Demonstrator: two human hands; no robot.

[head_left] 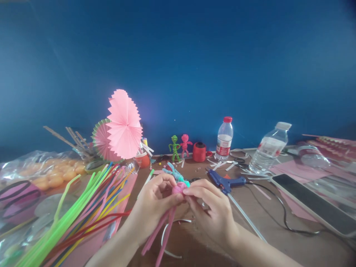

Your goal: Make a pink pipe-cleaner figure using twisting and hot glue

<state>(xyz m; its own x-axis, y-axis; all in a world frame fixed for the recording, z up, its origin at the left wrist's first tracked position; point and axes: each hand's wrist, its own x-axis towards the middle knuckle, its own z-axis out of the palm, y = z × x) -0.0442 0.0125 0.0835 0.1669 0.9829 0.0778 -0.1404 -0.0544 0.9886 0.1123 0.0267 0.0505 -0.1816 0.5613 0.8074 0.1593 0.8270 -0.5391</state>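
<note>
Between my two hands, above the middle of the table, is a pink pipe cleaner point(179, 188) coiled into a small ball, its two loose ends hanging down toward me. My left hand point(155, 204) pinches the coil from the left with thumb and index finger. From the right, my right hand point(211, 207) pinches the same coil with its fingertips. Just behind the coil lies a turquoise pipe cleaner figure point(176, 173), partly hidden by it. A green figure point(174, 148) and a pink figure point(185, 145) of wound pipe cleaners stand by the wall.
Loose pipe cleaners point(63, 215) lie at left near pink paper fans point(125, 124). A blue glue gun point(225, 181) with a cord, a red-capped bottle point(224, 139), a tilted white-capped bottle point(269, 148) and a phone point(314, 204) are at right. A red ribbon spool point(199, 152) stands behind.
</note>
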